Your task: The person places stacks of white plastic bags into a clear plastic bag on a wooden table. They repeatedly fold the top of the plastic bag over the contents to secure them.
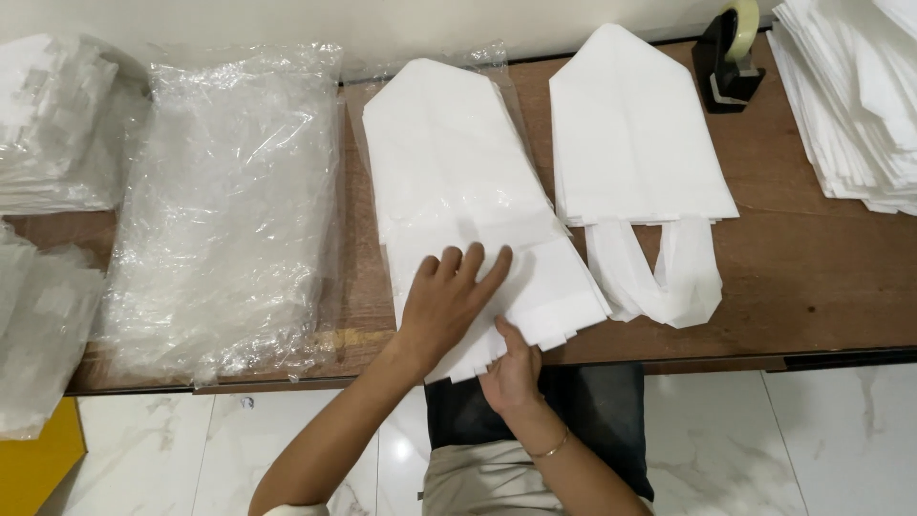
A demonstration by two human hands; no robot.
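Note:
A stack of white fabric bags (458, 182) lies on the brown wooden table (812, 258), its folded handle end hanging over the near edge. My left hand (449, 301) rests flat on that folded end, fingers spread. Under the table's edge my right hand (511, 373) grips the stack's lower edge, thumb on top. A second stack of white bags (635, 134) lies to the right, its loop handles (659, 277) spread toward me.
A pile of clear plastic sleeves (224, 210) lies at left, with wrapped white bundles (43, 134) beyond it. A black tape dispenser (728, 57) stands at the back right, next to a tall pile of white bags (855, 96). White marble floor lies below.

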